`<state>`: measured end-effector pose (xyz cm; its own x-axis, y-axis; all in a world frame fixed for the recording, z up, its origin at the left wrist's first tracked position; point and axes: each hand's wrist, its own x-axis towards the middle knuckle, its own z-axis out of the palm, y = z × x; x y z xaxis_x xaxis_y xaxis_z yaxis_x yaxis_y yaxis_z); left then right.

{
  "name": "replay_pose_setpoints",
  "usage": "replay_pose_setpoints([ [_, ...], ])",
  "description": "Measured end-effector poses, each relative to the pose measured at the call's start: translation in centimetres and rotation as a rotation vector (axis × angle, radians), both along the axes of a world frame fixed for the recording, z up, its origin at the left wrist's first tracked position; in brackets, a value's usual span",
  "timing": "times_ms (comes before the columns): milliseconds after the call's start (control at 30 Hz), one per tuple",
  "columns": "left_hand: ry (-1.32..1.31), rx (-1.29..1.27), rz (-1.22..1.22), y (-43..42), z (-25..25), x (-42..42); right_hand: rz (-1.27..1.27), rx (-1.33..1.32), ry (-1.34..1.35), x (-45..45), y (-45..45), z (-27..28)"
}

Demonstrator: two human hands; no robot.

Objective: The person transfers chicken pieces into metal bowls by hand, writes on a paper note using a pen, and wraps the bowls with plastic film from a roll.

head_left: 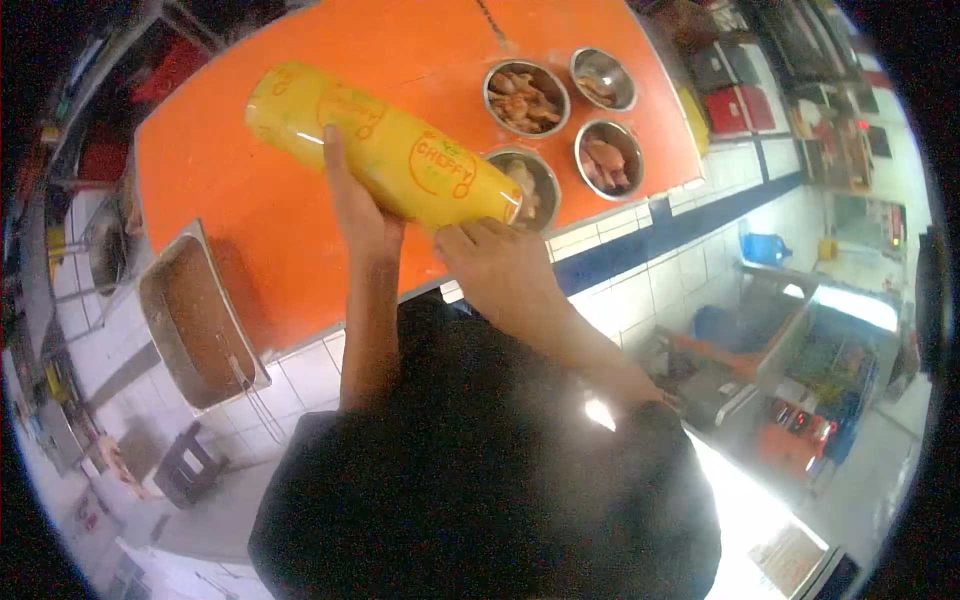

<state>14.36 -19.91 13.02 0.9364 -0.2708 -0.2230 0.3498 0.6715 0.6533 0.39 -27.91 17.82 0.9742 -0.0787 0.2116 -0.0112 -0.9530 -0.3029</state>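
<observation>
A large yellow roll (385,150) with red printed logos lies slanted above the orange table (260,235). My left hand (360,210) supports it from below near its middle, thumb up along its side. At the roll's lower right end, my right hand (495,260) has its fingers curled against the edge. Partly behind that end is a metal bowl (545,192) with pale pieces in it. Beyond it stand a bowl of meat pieces (565,95), another bowl of meat (637,150) and a bowl with a little food (628,80).
A metal tray (215,300) with brown contents sits at the table's left edge. White tiles with a blue band (640,245) run along the near side. At the right are a blue jug (765,248), a red container (740,108) and a cluttered counter.
</observation>
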Motion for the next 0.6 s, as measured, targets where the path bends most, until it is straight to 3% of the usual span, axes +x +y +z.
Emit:
replay_pose_setpoints([
  [133,-0.270,-0.049,0.157,1.7,1.6,-2.4,0.093,0.078,-0.026,-4.2,-0.8,6.9],
  [300,-0.394,-0.187,0.073,1.2,6.4,-8.1,0.119,0.367,-0.251,-12.0,-3.4,13.9],
  [367,-0.403,-0.350,-0.005,-0.6,6.9,-10.4,0.131,0.476,-0.293,-15.4,-5.1,14.8],
  [467,-0.322,-0.844,-0.301,-4.0,6.6,-14.0,0.051,0.771,-0.128,-20.2,-7.5,15.0],
  [533,-0.379,-0.450,-0.182,-5.7,7.0,-17.0,-0.064,0.811,-0.217,-23.2,-9.1,13.5],
  [567,-0.422,0.173,-0.011,-6.8,8.3,-18.6,-0.036,0.791,-0.271,-24.7,-10.4,12.2],
  [600,-0.363,0.220,-0.108,-8.1,7.6,-19.9,-0.018,0.796,-0.256,-25.8,-10.9,11.2],
])
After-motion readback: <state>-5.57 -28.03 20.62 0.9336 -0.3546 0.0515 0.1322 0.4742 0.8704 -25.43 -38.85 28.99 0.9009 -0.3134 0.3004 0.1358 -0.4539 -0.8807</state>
